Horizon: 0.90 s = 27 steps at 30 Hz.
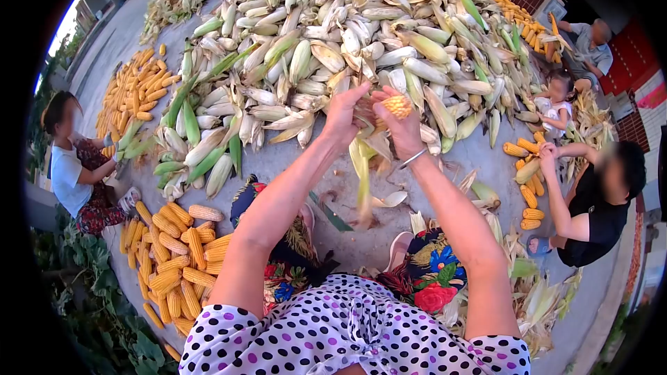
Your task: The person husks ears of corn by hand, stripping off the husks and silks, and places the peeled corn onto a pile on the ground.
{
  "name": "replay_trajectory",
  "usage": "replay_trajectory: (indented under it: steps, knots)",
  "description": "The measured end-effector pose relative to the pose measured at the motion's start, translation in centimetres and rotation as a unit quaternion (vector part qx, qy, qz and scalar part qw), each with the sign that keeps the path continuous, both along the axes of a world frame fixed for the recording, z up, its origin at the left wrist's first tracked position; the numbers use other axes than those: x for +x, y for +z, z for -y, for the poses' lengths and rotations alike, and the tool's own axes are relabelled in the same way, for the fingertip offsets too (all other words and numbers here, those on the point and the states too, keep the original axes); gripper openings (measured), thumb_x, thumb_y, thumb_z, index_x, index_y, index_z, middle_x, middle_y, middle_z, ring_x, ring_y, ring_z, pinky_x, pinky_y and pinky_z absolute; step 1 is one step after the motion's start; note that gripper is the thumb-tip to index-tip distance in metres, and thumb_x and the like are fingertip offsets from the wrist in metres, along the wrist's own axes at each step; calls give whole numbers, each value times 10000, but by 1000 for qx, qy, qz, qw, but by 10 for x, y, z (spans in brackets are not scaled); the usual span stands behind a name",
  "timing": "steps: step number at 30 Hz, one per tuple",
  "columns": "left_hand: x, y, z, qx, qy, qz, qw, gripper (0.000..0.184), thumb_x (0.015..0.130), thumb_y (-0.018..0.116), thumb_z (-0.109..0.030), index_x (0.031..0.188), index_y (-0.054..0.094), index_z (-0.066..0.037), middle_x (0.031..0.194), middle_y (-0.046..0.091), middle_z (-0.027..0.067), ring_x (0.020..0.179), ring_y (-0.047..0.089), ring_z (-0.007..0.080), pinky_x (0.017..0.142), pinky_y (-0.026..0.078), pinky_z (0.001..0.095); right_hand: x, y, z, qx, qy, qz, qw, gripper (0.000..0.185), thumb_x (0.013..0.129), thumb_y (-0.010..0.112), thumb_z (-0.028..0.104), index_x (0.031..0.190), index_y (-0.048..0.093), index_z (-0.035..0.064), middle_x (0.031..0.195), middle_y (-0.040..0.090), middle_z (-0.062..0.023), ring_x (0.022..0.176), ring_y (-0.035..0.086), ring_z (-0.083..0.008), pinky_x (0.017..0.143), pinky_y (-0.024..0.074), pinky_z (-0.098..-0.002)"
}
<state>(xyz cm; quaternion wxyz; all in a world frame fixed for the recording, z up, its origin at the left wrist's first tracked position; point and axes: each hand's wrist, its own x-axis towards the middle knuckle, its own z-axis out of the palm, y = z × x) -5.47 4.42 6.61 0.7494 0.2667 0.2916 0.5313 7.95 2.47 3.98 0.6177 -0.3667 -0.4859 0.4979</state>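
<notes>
In front of me, at the near edge of the big pile of unhusked corn, both my hands are on one ear of corn. Its yellow kernels show at the right end, in my right hand, which is closed around it and wears a bracelet at the wrist. My left hand is closed on the husk side of the same ear. Strips of pale green husk hang down below my hands, partly smeared by motion. The far end of the ear is hidden by my fingers.
Husked yellow cobs lie heaped at my left, with another heap farther back. Loose husks spread at my right. A person sits at left; a person in black sits at right beside several cobs. Others sit behind.
</notes>
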Motion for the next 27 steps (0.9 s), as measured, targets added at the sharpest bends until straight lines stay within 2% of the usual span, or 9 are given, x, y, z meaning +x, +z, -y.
replay_trajectory:
  steps: [2, 4, 5, 8, 12, 17, 21, 24, 27]
  knots:
    - [5, -3, 4, 22, -42, -7, 999, 231, 835, 627, -298, 798, 641, -70, 690, 617, 19, 529, 560, 100, 425, 400, 229, -13, 12, -4, -45, -115, -117, 985, 287, 765, 707, 165, 948, 575, -11, 798, 634, -71, 708, 607, -128, 650, 493, -242]
    - [12, 1, 13, 32, -67, -52, 996, 279, 848, 607, -315, 804, 663, -45, 648, 594, -5, 509, 505, 75, 422, 355, 229, 0, 16, -22, -94, -159, -160, 970, 214, 760, 684, 143, 865, 566, -2, 733, 616, -82, 612, 596, -155, 566, 490, -266]
    - [11, 0, 13, 96, -64, -173, 978, 302, 853, 597, -322, 769, 659, -38, 621, 578, -10, 501, 480, 72, 421, 343, 239, 11, 18, -33, -118, -183, -181, 959, 182, 757, 672, 132, 824, 562, 2, 700, 607, -88, 564, 591, -168, 523, 489, -278]
    - [-12, -11, 19, 231, -49, -460, 856, 392, 870, 565, -338, 664, 634, -11, 532, 519, -8, 479, 408, 72, 423, 319, 282, 70, 13, -60, -73, -274, -270, 920, 203, 732, 660, 139, 787, 518, 6, 637, 573, -103, 493, 567, -205, 482, 488, -305]
    - [-54, -49, 3, 275, -48, -578, 767, 452, 885, 538, -341, 621, 573, 24, 476, 453, 37, 464, 371, 99, 433, 327, 333, 155, 10, -70, -90, -312, -387, 863, 217, 731, 639, 128, 825, 497, -7, 651, 555, -114, 514, 556, -228, 487, 497, -350]
    - [-46, -77, 8, 245, 4, -537, 807, 484, 910, 500, -338, 612, 525, 43, 466, 423, 41, 468, 345, 120, 460, 341, 351, 141, 11, -65, -59, -320, -314, 892, 226, 760, 638, 169, 844, 495, 15, 661, 553, -112, 584, 572, -248, 565, 507, -390]
    - [-48, -73, 0, 156, -35, -413, 897, 362, 923, 471, -309, 889, 560, 40, 751, 538, 118, 678, 502, 174, 652, 429, 330, 142, 12, -71, -33, -300, -306, 903, 219, 761, 657, 156, 849, 506, 24, 672, 570, -101, 586, 581, -229, 568, 510, -359]
    - [-46, -58, 2, 383, 188, -610, 668, 346, 908, 491, -272, 1087, 490, 24, 1040, 494, 186, 978, 485, 286, 865, 391, 375, 133, 18, -70, 7, -302, -219, 928, 216, 760, 679, 128, 879, 525, 33, 704, 598, -94, 609, 594, -190, 585, 507, -310]
    - [-44, -22, 16, 422, 226, -612, 630, 375, 881, 530, -233, 1162, 448, 1, 1209, 394, 206, 1144, 345, 373, 990, 279, 434, 120, 15, -71, 67, -260, 40, 962, 231, 767, 684, 134, 913, 537, 31, 737, 616, -100, 624, 600, -183, 628, 510, -303]
